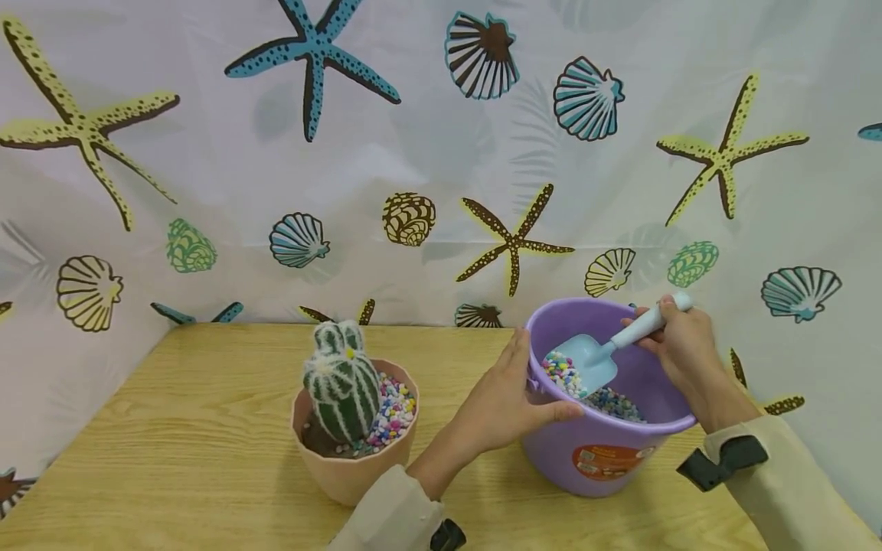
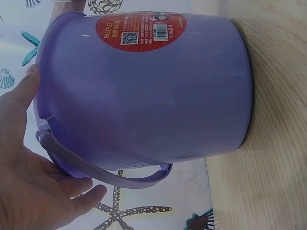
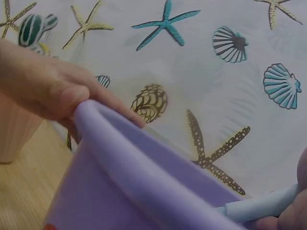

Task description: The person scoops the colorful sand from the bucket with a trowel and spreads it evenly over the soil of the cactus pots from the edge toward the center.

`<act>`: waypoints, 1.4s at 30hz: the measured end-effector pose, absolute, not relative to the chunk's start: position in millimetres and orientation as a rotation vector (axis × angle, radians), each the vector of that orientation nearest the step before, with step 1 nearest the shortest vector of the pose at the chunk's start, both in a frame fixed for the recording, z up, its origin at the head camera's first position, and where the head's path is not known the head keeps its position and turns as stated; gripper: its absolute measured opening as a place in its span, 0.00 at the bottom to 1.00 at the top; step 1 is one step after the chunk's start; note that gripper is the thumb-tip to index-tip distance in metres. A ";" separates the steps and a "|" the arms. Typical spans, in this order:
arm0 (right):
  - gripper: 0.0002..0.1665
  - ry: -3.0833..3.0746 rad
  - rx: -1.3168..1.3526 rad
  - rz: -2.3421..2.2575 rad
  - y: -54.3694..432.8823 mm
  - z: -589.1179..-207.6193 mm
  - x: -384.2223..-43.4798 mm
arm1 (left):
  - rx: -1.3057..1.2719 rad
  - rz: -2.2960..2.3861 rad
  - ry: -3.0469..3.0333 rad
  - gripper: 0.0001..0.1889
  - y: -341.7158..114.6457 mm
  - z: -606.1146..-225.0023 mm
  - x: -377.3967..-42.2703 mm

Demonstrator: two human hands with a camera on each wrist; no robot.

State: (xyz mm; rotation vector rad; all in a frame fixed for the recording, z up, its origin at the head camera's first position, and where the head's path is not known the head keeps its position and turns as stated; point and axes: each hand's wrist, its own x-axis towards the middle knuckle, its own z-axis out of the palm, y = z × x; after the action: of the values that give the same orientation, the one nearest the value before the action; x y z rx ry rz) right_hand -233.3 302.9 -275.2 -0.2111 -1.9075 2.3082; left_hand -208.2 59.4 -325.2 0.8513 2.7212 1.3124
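Note:
A purple bucket (image 1: 586, 459) stands on the table, with small multicoloured pebbles (image 1: 616, 404) inside. My right hand (image 1: 685, 344) grips the handle of a light-blue scoop (image 1: 598, 363), whose blade is inside the bucket and carries a heap of pebbles (image 1: 561, 373). My left hand (image 1: 506, 398) rests against the left side of the bucket's rim, thumb and fingers spread; in the left wrist view, that hand (image 2: 36, 177) is beside the bucket's handle (image 2: 110, 175). Left of the bucket, a fuzzy green cactus (image 1: 342, 390) stands in a peach pot (image 1: 358, 474), with colourful pebbles (image 1: 394, 413) along its right side.
The wooden table (image 1: 179, 444) meets a whitish cloth (image 1: 413, 153) printed with starfish and shells behind and at the sides. The peach pot sits near my left forearm (image 1: 441, 467). A red label (image 2: 144, 31) marks the bucket's front.

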 end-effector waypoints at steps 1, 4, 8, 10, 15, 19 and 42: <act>0.19 -1.983 -0.189 2.248 301.8 -276.4 -234.0 | 0.853 1.310 2.724 0.63 59.7 -325.3 -208.3; 0.20 -2.133 -0.138 2.145 299.3 -279.2 -235.7 | 0.847 1.308 2.731 0.63 60.0 -325.3 -208.3; 0.19 -2.143 -0.120 2.204 299.1 -279.9 -236.2 | 0.843 1.310 2.734 0.63 59.8 -325.1 -207.7; 0.18 -2.127 -0.115 2.246 300.0 -279.3 -235.5 | 0.843 1.310 2.734 0.63 60.0 -325.0 -207.5; 0.17 -2.072 -0.133 2.314 301.4 -277.7 -234.1 | 0.845 1.315 2.729 0.63 60.0 -324.7 -207.7; 0.17 -2.035 -0.165 2.353 302.7 -276.5 -233.4 | 0.843 1.317 2.724 0.63 60.1 -324.9 -208.0; 0.31 -1.685 -0.327 2.655 313.0 -275.2 -237.9 | 0.843 1.261 2.758 0.63 59.7 -324.5 -207.6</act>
State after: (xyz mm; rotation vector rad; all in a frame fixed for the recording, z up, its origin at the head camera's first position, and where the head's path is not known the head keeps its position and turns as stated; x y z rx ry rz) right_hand -237.9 313.0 -275.2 -0.3275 -1.6854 2.6553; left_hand -207.6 59.7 -324.5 0.8426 2.7577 1.2614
